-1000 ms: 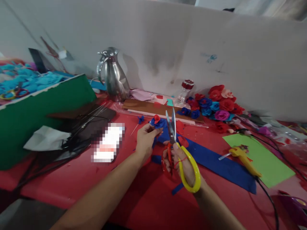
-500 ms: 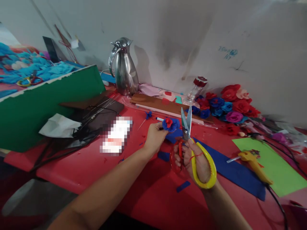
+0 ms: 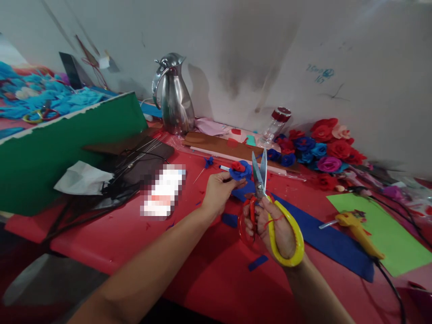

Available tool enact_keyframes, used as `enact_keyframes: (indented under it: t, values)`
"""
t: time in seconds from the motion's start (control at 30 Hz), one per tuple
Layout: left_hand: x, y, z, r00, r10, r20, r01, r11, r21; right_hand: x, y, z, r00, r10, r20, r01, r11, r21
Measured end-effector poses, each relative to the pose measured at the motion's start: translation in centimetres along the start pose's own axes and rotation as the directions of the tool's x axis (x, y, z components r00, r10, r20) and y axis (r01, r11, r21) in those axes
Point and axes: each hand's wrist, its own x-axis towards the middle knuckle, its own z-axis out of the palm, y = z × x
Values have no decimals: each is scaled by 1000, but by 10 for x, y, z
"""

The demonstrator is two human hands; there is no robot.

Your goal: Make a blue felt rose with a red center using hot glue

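Note:
Between the fingertips of my left hand point(image 3: 218, 191) is a paper flower point(image 3: 242, 171) with blue outer petals and a red middle. My right hand point(image 3: 275, 225) grips scissors point(image 3: 259, 191) with one yellow and one red handle loop. Their blades point upward, slightly parted, just right of the flower and apart from it. A long strip of dark blue paper point(image 3: 324, 238) runs across the table to the right of my hands. One small blue scrap point(image 3: 258, 263) lies in front of the scissors, another point(image 3: 230, 220) beneath my left hand.
A yellow glue gun point(image 3: 361, 231) rests on a green sheet point(image 3: 401, 243) at right. Finished paper flowers point(image 3: 330, 148) are heaped by the wall. Behind stand a steel jug point(image 3: 177, 99) and a red-lidded jar point(image 3: 280, 117). A green panel point(image 3: 77, 144) borders the left side.
The flower has turned a little in my left fingers, with its red middle tipping up. The scissors have shifted slightly left, and their blades are a bit closer together.

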Motion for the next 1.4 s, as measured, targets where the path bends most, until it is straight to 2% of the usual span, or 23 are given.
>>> enact_keyframes:
  t: [0.2, 0.37, 0.57, 0.73, 1.0, 1.23, 1.4]
  values:
    - [-2, 4, 1, 1000, 9, -10, -9, 1000, -14, 1, 2, 2, 999, -29, -24, 29, 1000, 9]
    - [0, 7, 0, 998, 21, -59, -21, 1000, 1, 4, 10, 5, 999, -37, -32, 36, 999, -4]
    - [1, 9, 2, 994, 14, -105, -16, 1000, -24, 0, 21, 8, 993, -111, -33, 107, 989, -105]
    - [-2, 11, 2, 995, 1, -99, 2, 999, 34, -5, 21, 8, 991, -131, 3, 130, 972, -197]
    - [-3, 14, -6, 982, 171, -82, -148, 960, 236, -6, 19, 6, 983, -183, 0, 177, 955, -237]
    - [-3, 15, -8, 976, 196, -89, -167, 951, 260, -8, 18, 8, 975, -223, 0, 210, 920, -329]
    - [0, 11, -10, 977, 207, -52, -189, 951, 245, -8, 17, 5, 972, -236, 12, 222, 894, -390]
